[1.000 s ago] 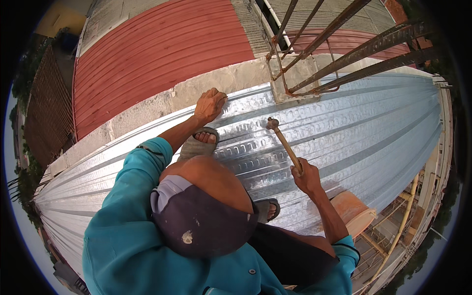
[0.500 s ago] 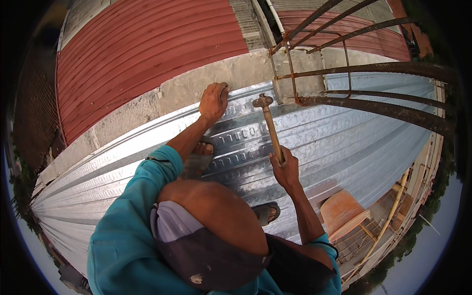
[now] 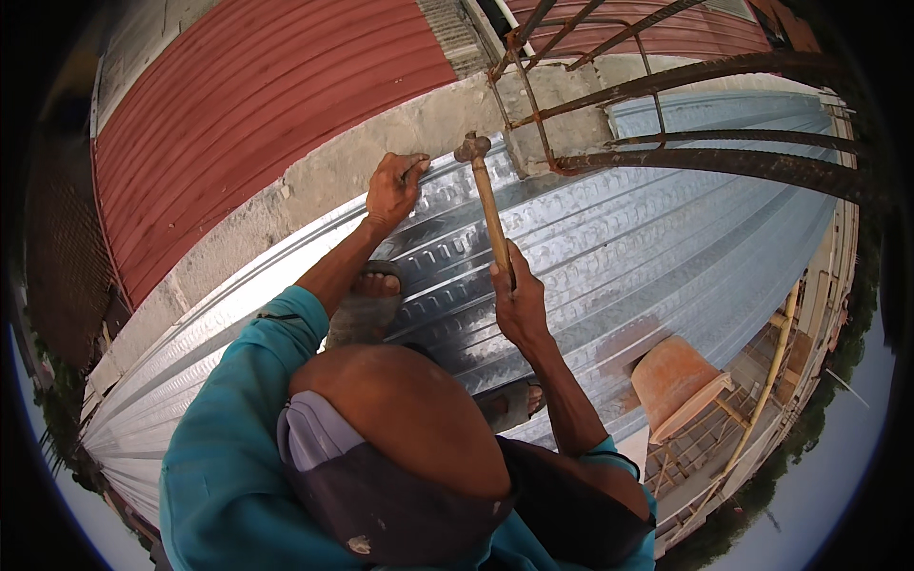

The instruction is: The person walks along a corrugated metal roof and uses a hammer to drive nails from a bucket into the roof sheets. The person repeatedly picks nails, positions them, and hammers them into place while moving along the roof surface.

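Note:
A hammer (image 3: 490,211) with a wooden handle is in my right hand (image 3: 522,303), fingers wrapped round the lower end of the handle. Its rusty metal head is raised toward the wall edge, just right of my left hand (image 3: 390,193). The left hand is closed in a pinch by the upper edge of the shiny corrugated metal sheet (image 3: 447,249), where the sheet meets the concrete wall (image 3: 328,171). Whatever lies between those fingertips is too small to make out. My sandalled feet stand on the sheet below.
Rusty reinforcing bars (image 3: 705,164) jut out from a concrete stub at the upper right. Beyond the wall lies a red corrugated roof (image 3: 276,105). An orange bucket (image 3: 674,385) lies at the lower right, near bamboo poles (image 3: 773,366) and the sheet's edge.
My right hand has brought the hammer up and left, so its head is nearer my left hand. The left hand's fingers now pinch at the sheet's edge. The view has shifted slightly.

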A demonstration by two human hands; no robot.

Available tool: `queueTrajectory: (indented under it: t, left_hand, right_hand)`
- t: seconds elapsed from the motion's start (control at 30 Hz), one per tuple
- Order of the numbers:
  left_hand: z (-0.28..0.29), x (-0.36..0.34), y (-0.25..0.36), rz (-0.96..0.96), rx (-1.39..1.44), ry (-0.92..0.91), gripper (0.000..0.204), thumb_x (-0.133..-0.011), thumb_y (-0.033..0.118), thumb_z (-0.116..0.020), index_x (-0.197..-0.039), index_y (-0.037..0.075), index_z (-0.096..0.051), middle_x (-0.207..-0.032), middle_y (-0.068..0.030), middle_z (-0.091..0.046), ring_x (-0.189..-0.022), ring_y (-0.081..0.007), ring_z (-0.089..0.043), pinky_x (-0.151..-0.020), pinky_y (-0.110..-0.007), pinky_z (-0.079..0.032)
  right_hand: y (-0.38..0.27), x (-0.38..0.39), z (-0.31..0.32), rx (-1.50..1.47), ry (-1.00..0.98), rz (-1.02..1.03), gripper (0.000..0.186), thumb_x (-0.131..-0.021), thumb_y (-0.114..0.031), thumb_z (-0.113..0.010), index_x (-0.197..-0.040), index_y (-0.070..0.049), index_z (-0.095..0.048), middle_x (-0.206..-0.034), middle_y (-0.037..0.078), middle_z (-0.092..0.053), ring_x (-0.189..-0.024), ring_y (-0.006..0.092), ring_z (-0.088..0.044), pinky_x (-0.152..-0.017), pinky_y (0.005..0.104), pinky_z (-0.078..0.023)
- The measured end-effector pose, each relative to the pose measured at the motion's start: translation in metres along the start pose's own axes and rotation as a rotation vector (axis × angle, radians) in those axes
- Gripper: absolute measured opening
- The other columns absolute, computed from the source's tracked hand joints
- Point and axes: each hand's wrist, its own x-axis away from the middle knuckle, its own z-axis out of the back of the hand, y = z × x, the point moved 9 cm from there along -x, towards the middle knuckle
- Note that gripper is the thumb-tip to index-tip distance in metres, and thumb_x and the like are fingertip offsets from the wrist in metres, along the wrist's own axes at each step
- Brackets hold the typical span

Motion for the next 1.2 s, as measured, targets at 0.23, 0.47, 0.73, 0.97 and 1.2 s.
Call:
queueTrajectory:
  t: [0.23,0.47,0.73,0.97,1.2]
  left_hand:
    - [0.0,0.002,0.017,-0.311,-0.12,0.081,0.012,-0.084,0.007,-0.067,-0.095,0.007,-0.072,-0.093,-0.0079,-0.072,-0.082,-0.0296,-0.061,-0.076,-0.041,-0.051]
    - [-0.005,0.002,0.015,-0.281,-0.229,0.043,0.015,-0.082,0.006,-0.069,-0.096,0.009,-0.072,-0.086,-0.0061,-0.069,-0.083,-0.027,-0.06,-0.079,-0.038,-0.05]
    - [-0.006,0.008,0.01,-0.265,-0.206,0.021,0.016,-0.081,0.005,-0.067,-0.096,0.009,-0.071,-0.086,-0.0056,-0.066,-0.084,-0.0267,-0.059,-0.077,-0.039,-0.049]
    - [-0.012,0.001,0.012,-0.278,-0.245,-0.032,0.018,-0.078,0.0,-0.062,-0.094,0.004,-0.066,-0.086,-0.0116,-0.064,-0.082,-0.0316,-0.058,-0.074,-0.042,-0.049]
    - [-0.01,0.0,0.016,-0.283,-0.27,-0.021,0.02,-0.079,0.003,-0.067,-0.097,0.01,-0.07,-0.091,-0.0059,-0.066,-0.087,-0.0268,-0.059,-0.081,-0.038,-0.049]
  right_hand:
    - [-0.011,-0.004,-0.006,0.12,0.09,0.229,0.05,-0.099,-0.018,-0.052,-0.144,0.0,-0.039,-0.112,0.033,-0.062,-0.099,0.0506,-0.061,-0.081,0.0521,-0.051]
    - [-0.016,0.01,-0.022,0.315,0.224,0.555,0.05,-0.098,-0.017,-0.055,-0.144,-0.006,-0.042,-0.086,0.02,-0.058,-0.068,0.04,-0.062,-0.053,0.0469,-0.051]
    - [-0.007,-0.005,-0.037,0.41,0.121,0.413,0.059,-0.094,-0.003,-0.058,-0.148,0.004,-0.033,-0.096,0.028,-0.062,-0.067,0.0398,-0.065,-0.053,0.0441,-0.053]
    - [0.001,0.005,-0.049,0.59,0.104,0.424,0.053,-0.097,-0.016,-0.056,-0.145,-0.003,-0.039,-0.086,0.02,-0.059,-0.062,0.0377,-0.062,-0.047,0.0435,-0.051]
    - [-0.029,0.022,-0.026,0.396,0.346,0.708,0.063,-0.091,0.0,-0.062,-0.146,0.006,-0.034,-0.093,0.026,-0.061,-0.072,0.0367,-0.066,-0.053,0.0424,-0.053]
